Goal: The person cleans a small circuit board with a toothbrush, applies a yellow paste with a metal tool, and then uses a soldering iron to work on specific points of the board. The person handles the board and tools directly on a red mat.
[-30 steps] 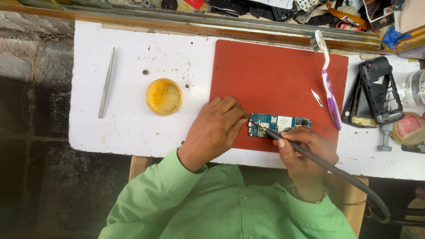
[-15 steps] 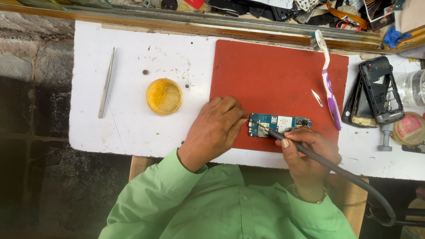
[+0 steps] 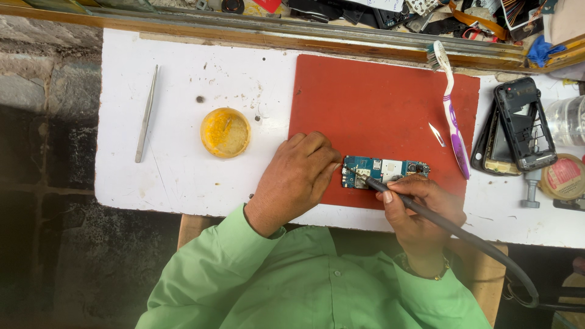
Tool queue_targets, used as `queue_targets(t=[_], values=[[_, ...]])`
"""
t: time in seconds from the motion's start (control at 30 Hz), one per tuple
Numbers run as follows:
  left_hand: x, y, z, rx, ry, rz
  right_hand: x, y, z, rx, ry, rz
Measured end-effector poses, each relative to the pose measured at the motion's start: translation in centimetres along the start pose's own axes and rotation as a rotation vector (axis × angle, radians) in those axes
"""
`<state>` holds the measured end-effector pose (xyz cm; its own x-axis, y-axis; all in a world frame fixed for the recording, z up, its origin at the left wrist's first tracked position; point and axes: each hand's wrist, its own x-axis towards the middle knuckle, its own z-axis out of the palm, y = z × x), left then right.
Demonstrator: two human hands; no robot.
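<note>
The board lies on the red mat, pinned at its left end by the curled left hand. An iron, gripped by the right hand, touches the board: soldering appears underway, the phone shell unassembled.

One circuit board, one soldering iron, one tweezers, one toothbrush, one round yellow tin.

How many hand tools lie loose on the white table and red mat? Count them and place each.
3. The tweezers lie at the table's left edge, the toothbrush along the red mat's right edge, and a small blade just left of it. More may hide in the clutter behind.
</note>
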<state>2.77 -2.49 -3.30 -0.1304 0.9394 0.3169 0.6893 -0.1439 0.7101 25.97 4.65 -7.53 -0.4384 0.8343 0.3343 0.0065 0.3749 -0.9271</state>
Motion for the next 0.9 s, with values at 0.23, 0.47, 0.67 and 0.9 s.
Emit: queue_targets(t=[0.23, 0.47, 0.67, 0.9], values=[[0.04, -0.02, -0.05, -0.001, -0.005, 0.005, 0.12, -0.17, 0.08, -0.039, 0.009, -0.008], [0.06, 0.03, -0.07, -0.009, -0.005, 0.0, 0.18, -0.16, 0.07, -0.041, 0.005, -0.02], [0.04, 0.08, -0.1, -0.005, -0.002, 0.003, 0.25, -0.22, 0.12, -0.014, -0.003, -0.024], [0.05, 0.08, -0.07, -0.005, -0.005, -0.001, 0.23, -0.34, 0.09, -0.007, 0.001, -0.005]])
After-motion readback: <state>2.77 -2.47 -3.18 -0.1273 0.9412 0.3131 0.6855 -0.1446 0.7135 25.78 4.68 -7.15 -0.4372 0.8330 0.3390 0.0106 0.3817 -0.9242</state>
